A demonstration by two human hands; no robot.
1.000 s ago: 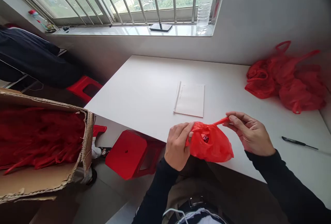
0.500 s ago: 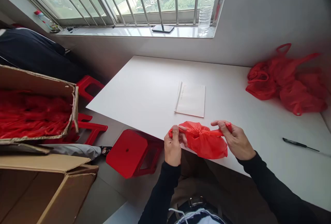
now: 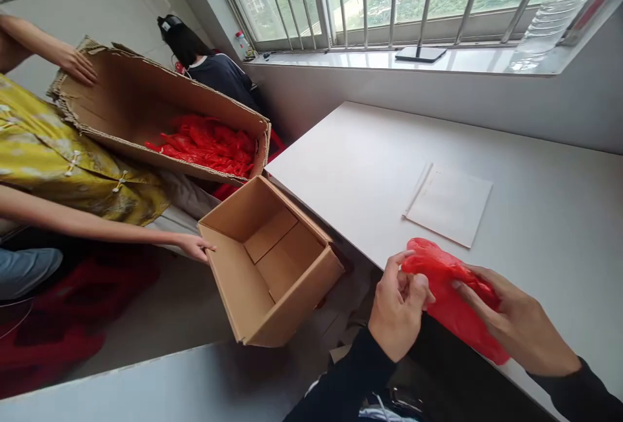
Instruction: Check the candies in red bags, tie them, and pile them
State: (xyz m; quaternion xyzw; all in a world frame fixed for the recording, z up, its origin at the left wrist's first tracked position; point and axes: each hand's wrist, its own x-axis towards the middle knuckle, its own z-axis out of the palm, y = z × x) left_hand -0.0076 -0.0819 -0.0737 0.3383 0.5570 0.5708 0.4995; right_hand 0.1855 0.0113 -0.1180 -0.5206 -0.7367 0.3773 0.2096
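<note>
A red plastic bag [image 3: 452,292] is held between my two hands at the near edge of the white table. My left hand [image 3: 399,305] has its fingers curled at the bag's left end, with thumb and forefinger close together. My right hand [image 3: 525,321] grips the bag's right side, thumb on top; its other fingers are partly hidden. The bag looks bunched up, and its contents cannot be seen. Just beyond it on the table lies a pale booklet [image 3: 450,204] with a clear spine strip.
At left, a person in a yellow patterned top [image 3: 78,149] holds a large carton [image 3: 160,84] containing red plastic bags [image 3: 214,143] and touches a smaller open carton [image 3: 287,260] by the table [image 3: 331,162]. Another person [image 3: 209,65] sits behind. A phone [image 3: 421,54] and bottle [image 3: 549,32] stand on the sill.
My view has swung left. My hands have shifted from pulling the bag's two ends apart to holding its body closer together. The person in yellow and the small carton by the table now show.
</note>
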